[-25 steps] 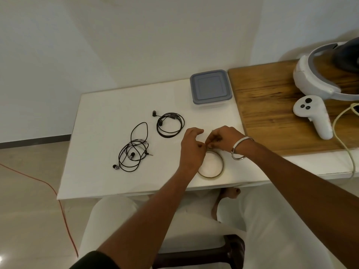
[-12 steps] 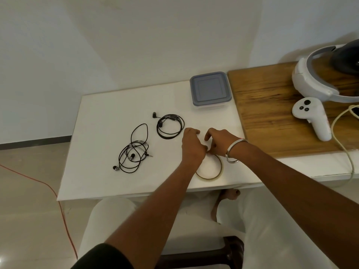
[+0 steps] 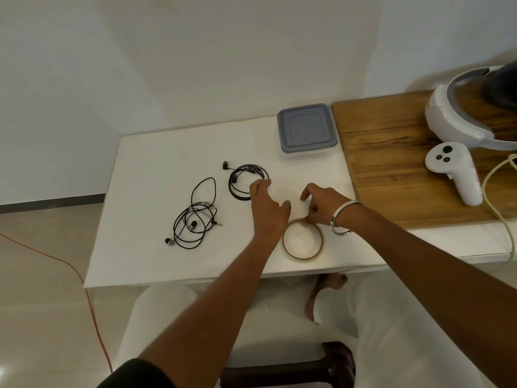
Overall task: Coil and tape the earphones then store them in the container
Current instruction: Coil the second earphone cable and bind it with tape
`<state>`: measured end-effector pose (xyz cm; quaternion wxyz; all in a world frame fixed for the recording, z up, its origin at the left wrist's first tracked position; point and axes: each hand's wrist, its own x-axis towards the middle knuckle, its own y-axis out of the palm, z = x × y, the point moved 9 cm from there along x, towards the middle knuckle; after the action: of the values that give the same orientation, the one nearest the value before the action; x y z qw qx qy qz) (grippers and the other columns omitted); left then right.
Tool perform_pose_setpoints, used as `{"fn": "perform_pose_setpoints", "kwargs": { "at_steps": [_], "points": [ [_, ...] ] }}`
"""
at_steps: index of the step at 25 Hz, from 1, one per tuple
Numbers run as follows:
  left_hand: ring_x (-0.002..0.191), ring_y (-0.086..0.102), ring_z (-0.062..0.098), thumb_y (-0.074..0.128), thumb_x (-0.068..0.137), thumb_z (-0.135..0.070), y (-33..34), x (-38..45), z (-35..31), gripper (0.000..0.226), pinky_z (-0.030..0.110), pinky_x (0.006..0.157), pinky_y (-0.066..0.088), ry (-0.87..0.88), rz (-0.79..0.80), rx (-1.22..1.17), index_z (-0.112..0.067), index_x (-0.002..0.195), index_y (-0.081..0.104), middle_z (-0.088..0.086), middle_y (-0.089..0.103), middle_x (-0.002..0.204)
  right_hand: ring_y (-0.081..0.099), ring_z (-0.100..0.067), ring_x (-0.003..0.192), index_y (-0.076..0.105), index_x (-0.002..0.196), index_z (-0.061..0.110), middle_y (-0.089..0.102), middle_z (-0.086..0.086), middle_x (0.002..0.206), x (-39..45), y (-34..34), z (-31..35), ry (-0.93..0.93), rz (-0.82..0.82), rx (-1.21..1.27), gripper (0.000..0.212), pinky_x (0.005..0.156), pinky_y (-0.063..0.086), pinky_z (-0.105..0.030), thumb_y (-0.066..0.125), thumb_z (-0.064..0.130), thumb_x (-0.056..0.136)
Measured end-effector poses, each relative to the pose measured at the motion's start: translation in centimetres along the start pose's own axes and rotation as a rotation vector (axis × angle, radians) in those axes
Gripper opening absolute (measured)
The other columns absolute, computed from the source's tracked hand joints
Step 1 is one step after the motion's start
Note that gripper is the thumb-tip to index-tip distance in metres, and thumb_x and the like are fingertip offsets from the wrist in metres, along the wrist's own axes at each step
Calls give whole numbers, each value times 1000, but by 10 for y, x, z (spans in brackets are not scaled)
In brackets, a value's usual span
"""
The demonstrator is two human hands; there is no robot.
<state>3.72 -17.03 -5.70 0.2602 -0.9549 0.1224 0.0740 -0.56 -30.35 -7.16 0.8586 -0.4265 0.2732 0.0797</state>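
A coiled black pair of earphones (image 3: pixel 242 179) lies on the white table (image 3: pixel 156 163), and a loose, tangled pair (image 3: pixel 193 219) lies to its left. My left hand (image 3: pixel 267 204) reaches over the coiled pair's right side, with its fingertips touching the cable. A clear tape roll (image 3: pixel 303 257) lies flat near the table's front edge. My right hand (image 3: pixel 321 204) rests at the roll's far rim, its lower fingers curled and pinching there and its index finger raised. A grey-lidded container (image 3: pixel 306 128) stands shut at the back of the table.
A wooden board (image 3: pixel 391 163) lies on the right with a white headset (image 3: pixel 461 113), a white controller (image 3: pixel 453 169) and a pale cable (image 3: pixel 495 208). An orange cord (image 3: pixel 84 281) runs across the floor on the left. My knees are under the table's front edge.
My left hand has left the tape roll and moved up and left to the coiled earphones. My right hand has stayed at the roll's rim, which is now uncovered.
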Motion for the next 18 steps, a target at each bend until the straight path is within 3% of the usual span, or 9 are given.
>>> {"fn": "perform_pose_setpoints", "kwargs": {
  "at_steps": [2, 5, 9, 13, 18],
  "points": [
    [88, 59, 12, 64, 84, 1, -10, -1, 2, 51, 11, 73, 50, -21, 18, -171, -12, 131, 49, 0, 42, 136, 58, -17, 80, 45, 117, 17, 61, -1, 87, 1, -4, 2, -4, -5, 32, 51, 74, 45, -28, 74, 29, 77],
    [91, 62, 15, 54, 87, 4, -13, -2, 1, 42, 26, 74, 57, -85, 151, -409, -23, 120, 60, -4, 48, 133, 57, -17, 80, 51, 112, 19, 60, -1, 88, 3, -21, 13, -27, -165, 203, 35, 72, 44, -26, 66, 32, 84],
    [89, 63, 15, 50, 87, 5, -18, -7, -4, 41, 34, 79, 55, -88, 292, -509, -24, 110, 68, 1, 53, 131, 60, -15, 82, 58, 111, 18, 61, 0, 96, 2, -42, 32, -88, -361, 516, 19, 72, 51, -25, 54, 21, 92],
    [88, 63, 15, 49, 88, 5, -25, -6, -3, 40, 32, 77, 55, -43, 320, -461, -18, 116, 66, 3, 55, 132, 62, -14, 82, 66, 107, 17, 67, -1, 95, 3, -37, 48, -101, -245, 751, 27, 70, 53, -23, 47, 32, 96],
    [87, 63, 16, 48, 87, 8, -33, -4, -6, 41, 29, 72, 56, 57, 326, -332, -17, 114, 64, 1, 54, 129, 63, -16, 75, 69, 100, 13, 68, -4, 82, 6, -32, 53, -104, -200, 624, 26, 68, 53, -22, 58, 35, 90]
  ]
}}
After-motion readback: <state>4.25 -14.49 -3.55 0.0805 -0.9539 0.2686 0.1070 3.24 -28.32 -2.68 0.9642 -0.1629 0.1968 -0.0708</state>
